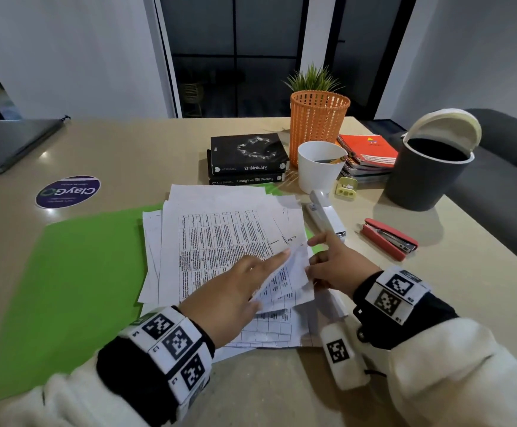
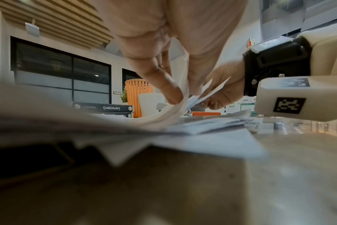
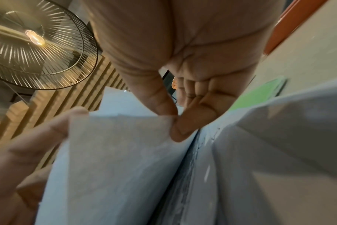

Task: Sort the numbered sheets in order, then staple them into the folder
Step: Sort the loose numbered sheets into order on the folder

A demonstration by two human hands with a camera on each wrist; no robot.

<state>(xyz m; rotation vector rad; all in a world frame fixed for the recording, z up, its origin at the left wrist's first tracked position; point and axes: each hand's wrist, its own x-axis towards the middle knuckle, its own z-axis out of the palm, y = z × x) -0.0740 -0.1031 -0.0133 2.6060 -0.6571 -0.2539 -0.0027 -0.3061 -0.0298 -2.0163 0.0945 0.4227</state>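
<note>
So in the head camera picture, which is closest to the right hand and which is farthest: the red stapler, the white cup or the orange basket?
From the right hand:
1. Red stapler, just to its right on the table.
2. White cup, farther back, beside the black books.
3. Orange basket, farthest, behind the cup with the plant behind it.

Both forearms reach forward, each wrist banded with marker tags. The left hand [image 1: 235,291] lies low, fingers stretched out, index finger and thumb pinching a lifted sheet [image 1: 291,272] corner. The right hand [image 1: 337,266] sits just beside it, thumb and finger [image 3: 192,121] nipping the sheet's edge, index finger pointing forward.
</note>
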